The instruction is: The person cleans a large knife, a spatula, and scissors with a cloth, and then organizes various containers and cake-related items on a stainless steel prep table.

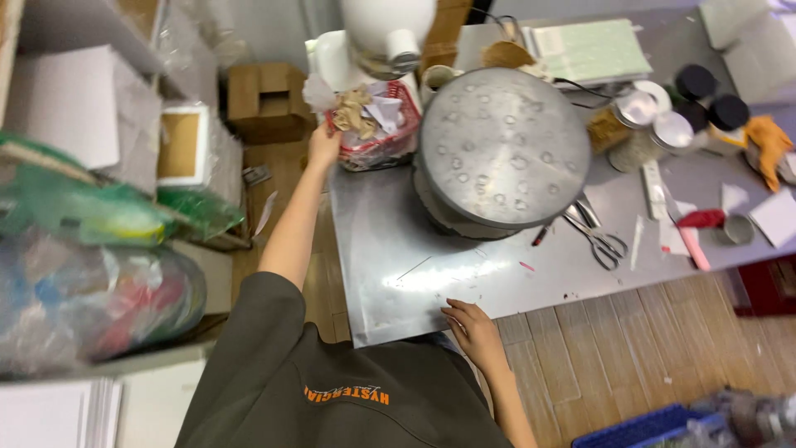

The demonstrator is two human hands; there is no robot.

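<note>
Resting flat with fingers spread, the right hand (474,325) is bracing on the worktop's (390,249) near edge; the left hand (325,148) is gripping the red waste basket (377,124) at the far-left corner, best steadied before lifting.

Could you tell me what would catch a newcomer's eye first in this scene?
The large round dimpled grey metal disc dominates the middle of the shiny steel table. To its left, the left hand reaches a red bin stuffed with crumpled paper, while the right hand rests flat on the table's near edge.
</note>
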